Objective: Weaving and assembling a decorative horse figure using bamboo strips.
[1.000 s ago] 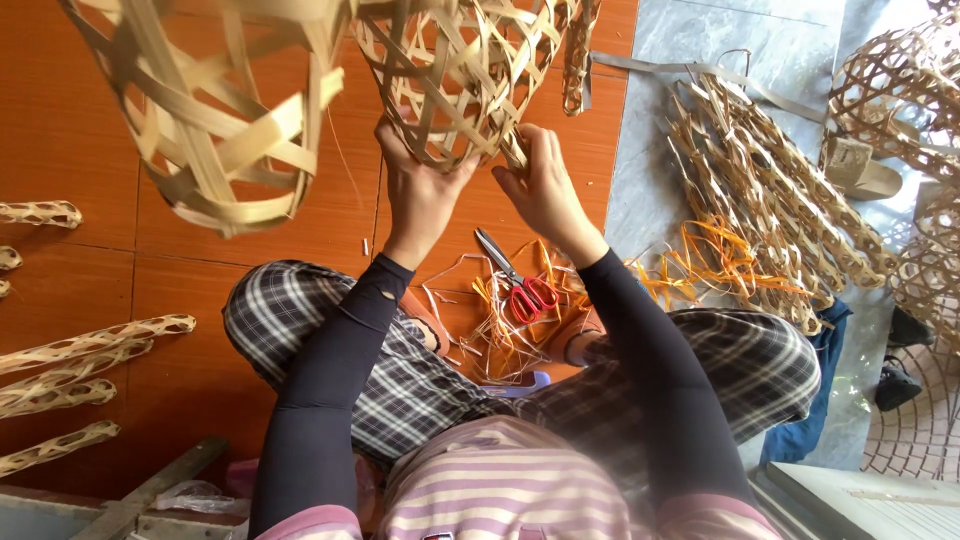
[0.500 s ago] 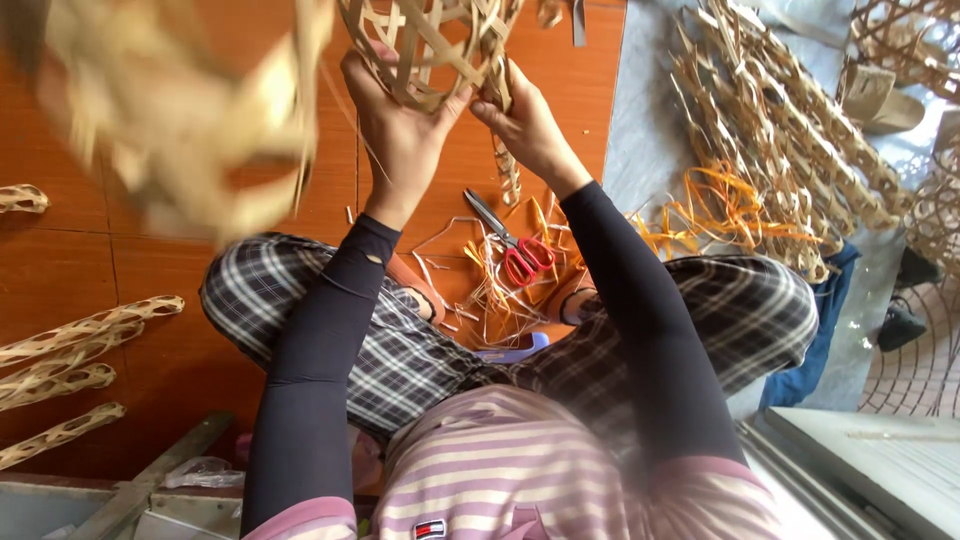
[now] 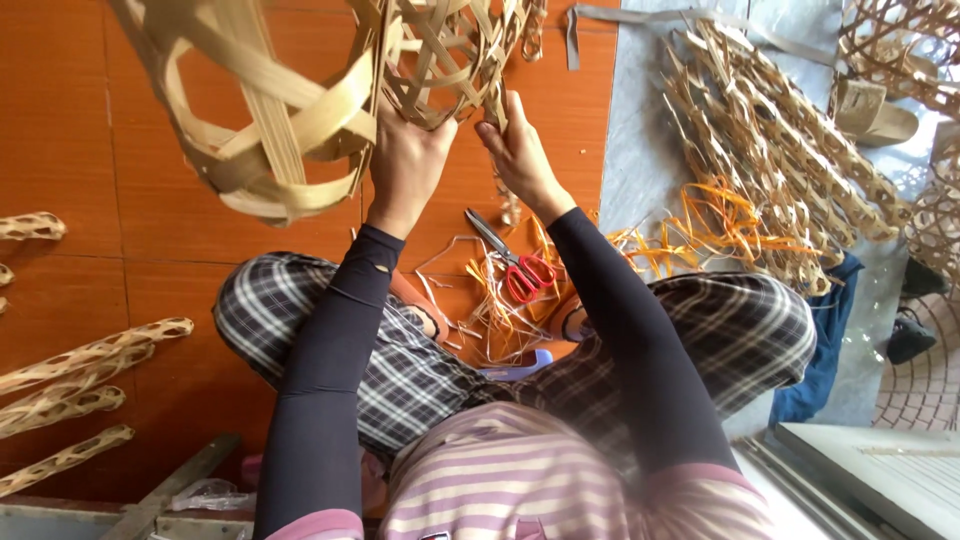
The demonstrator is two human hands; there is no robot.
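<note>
I sit cross-legged on an orange tiled floor (image 3: 120, 170). Both hands are raised on an open-weave bamboo basket (image 3: 445, 50) at the top of the view. My left hand (image 3: 405, 165) grips its lower edge from the left. My right hand (image 3: 520, 155) pinches a bamboo strip at its lower right edge. A second, larger woven bamboo piece (image 3: 260, 110) hangs close to the camera at the upper left, beside the left hand. Red-handled scissors (image 3: 515, 265) lie on the floor between my knees, among loose bamboo strips (image 3: 480, 310).
A heap of long woven bamboo tubes (image 3: 780, 150) and orange strips (image 3: 720, 225) lies on the grey floor at right. More woven tubes (image 3: 70, 380) lie at left. A sandal (image 3: 870, 110), a blue cloth (image 3: 820, 350) and round baskets (image 3: 940, 230) sit at far right.
The view shifted and steadied; the large woven piece at upper left, blurred half a second ago, is sharp again. Both hands stay on the basket, with small shifts along its edge.
</note>
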